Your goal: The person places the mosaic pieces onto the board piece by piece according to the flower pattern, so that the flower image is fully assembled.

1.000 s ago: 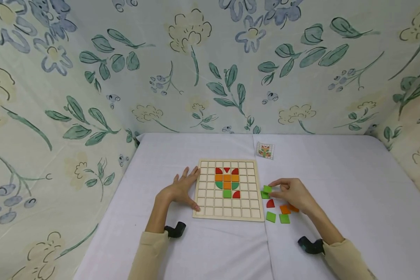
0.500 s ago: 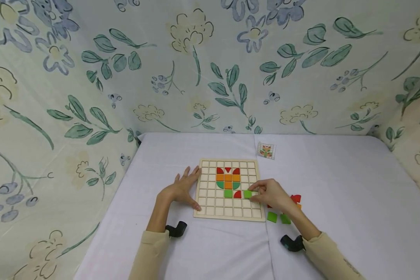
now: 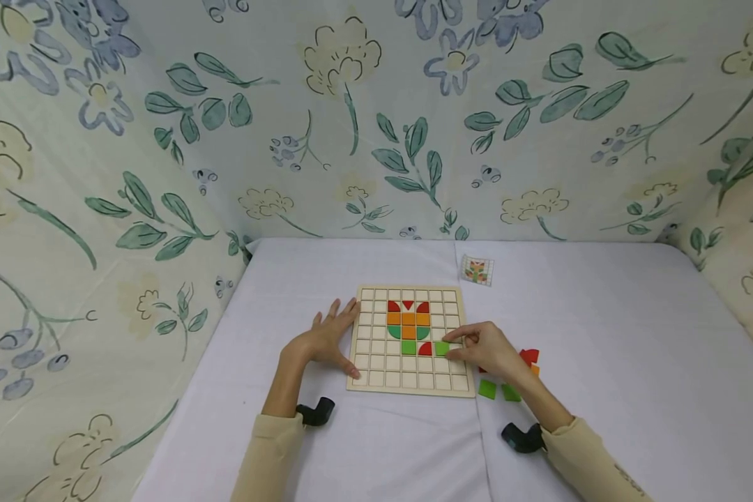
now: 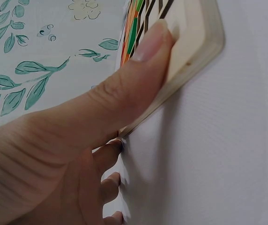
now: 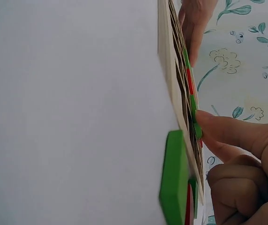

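A wooden grid board (image 3: pixel 376 382) lies on the table with red, orange and green tiles in its middle cells. My left hand (image 3: pixel 323 338) spreads along the board's left side. In the left wrist view its thumb (image 4: pixel 138 65) rests on the board's corner. Between thumb and index finger, my right hand (image 3: pixel 491 348) pinches a light green square tile (image 3: pixel 442 348) at a cell on the board's right half. Just left of that tile is a red quarter-round tile (image 3: pixel 425 348). The right wrist view shows the pinched tile edge-on, partly behind the thumb.
Loose green square tiles (image 3: pixel 487 389) lie right of the board, with red pieces (image 3: pixel 530 356) and an orange one partly hidden by the right arm. A small pattern card (image 3: pixel 477 270) lies beyond the board's far right corner. Floral fabric hangs behind the white-covered table.
My right hand has taken a green square tile from the loose pieces and carried it left onto the board, then shifted it slightly left. The left hand stays at the board's edge.
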Available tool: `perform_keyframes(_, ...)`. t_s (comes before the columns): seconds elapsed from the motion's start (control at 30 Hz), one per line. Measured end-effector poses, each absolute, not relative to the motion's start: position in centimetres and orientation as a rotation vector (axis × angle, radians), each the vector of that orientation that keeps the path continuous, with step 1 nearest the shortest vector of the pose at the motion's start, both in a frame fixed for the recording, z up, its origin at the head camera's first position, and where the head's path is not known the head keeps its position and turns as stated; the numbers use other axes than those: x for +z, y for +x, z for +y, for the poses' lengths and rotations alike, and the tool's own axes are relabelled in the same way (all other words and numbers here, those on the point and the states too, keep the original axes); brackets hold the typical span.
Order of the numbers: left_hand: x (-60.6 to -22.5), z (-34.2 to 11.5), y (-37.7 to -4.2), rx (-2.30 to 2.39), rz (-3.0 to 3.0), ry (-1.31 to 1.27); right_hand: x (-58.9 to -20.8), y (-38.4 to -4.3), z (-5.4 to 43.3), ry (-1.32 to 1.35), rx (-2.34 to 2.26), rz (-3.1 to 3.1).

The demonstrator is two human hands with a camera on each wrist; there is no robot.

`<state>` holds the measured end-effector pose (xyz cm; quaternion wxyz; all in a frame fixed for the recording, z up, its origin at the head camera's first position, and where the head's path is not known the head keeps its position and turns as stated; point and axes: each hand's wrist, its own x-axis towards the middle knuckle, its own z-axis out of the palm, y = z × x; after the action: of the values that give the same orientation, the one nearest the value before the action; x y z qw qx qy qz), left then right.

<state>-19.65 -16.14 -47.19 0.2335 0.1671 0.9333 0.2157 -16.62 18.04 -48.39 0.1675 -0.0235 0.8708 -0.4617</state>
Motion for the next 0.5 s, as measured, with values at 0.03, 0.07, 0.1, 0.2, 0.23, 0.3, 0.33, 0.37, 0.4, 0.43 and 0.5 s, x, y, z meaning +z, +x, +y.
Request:
perform_keyframes(0.03,-47.20,-16.15,-19.64,0.592,2.563,0.460,-48.40,-16.63,17.98,-0.057,-1.314,2.477)
perform_keyframes(0.07,-47.20,-16.15,-19.64,0.591,2.563,0.461,-48.40,-16.63,17.90,-0.052,-1.316,2.476)
perform_keyframes(0.1,-47.21,-16.15,-19.64,0.591,2.564,0.462,-48.40,-16.64,17.83,-0.050,-1.315,2.477)
perform_keyframes(0.2,-47.24,-16.15,-19.64,0.590,2.565,0.461,-48.44,-16.64,17.61,-0.035,-1.323,2.483)
perform_keyframes(0.23,-47.25,-16.15,-19.64,0.591,2.566,0.460,-48.44,-16.65,17.57,-0.037,-1.326,2.486)
perform_keyframes(0.3,-47.25,-16.14,-19.63,0.592,2.568,0.459,-48.49,-16.67,17.49,-0.029,-1.330,2.487)
perform_keyframes(0.33,-47.24,-16.13,-19.62,0.591,2.569,0.460,-48.53,-16.68,17.45,-0.023,-1.335,2.485)
perform_keyframes(0.37,-47.23,-16.14,-19.61,0.590,2.569,0.460,-48.56,-16.69,17.44,-0.022,-1.336,2.482)
perform_keyframes(0.4,-47.22,-16.13,-19.61,0.590,2.571,0.461,-48.57,-16.69,17.42,-0.019,-1.339,2.479)
perform_keyframes(0.43,-47.22,-16.13,-19.60,0.589,2.571,0.462,-48.59,-16.70,17.41,-0.017,-1.339,2.477)
perform_keyframes(0.5,-47.22,-16.12,-19.61,0.587,2.571,0.461,-48.60,-16.66,17.37,-0.020,-1.343,2.473)
